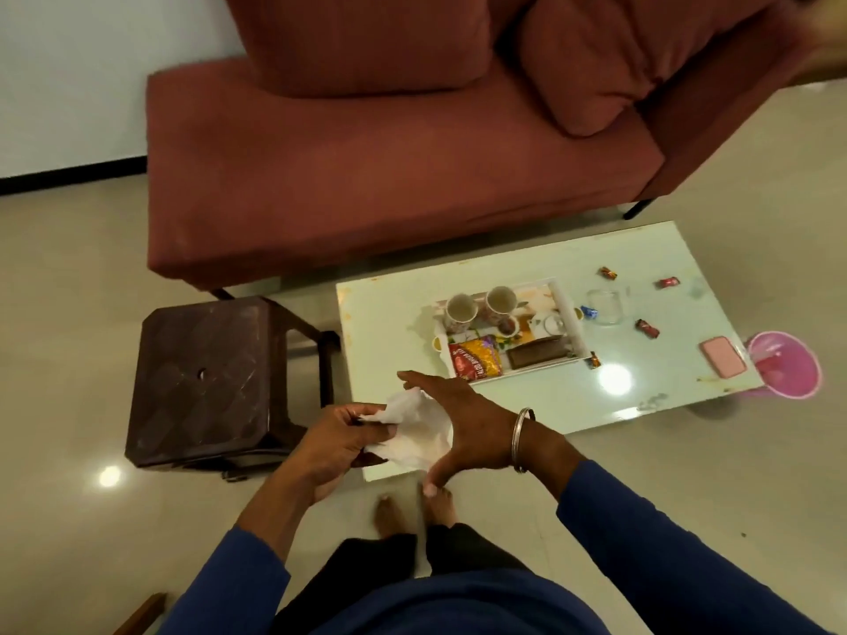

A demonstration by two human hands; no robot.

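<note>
Closest in, the left hand pinches a crumpled white tissue between thumb and curled fingers, while the right hand (a metal bangle on its wrist) lies flat against the tissue's other side, fingers straight. The tissue hangs between both hands, above the near corner of the glossy table. Left of it stands a dark stool. Farther along the table sits a tray holding two cups and a snack packet, and beyond that a red sofa
</note>
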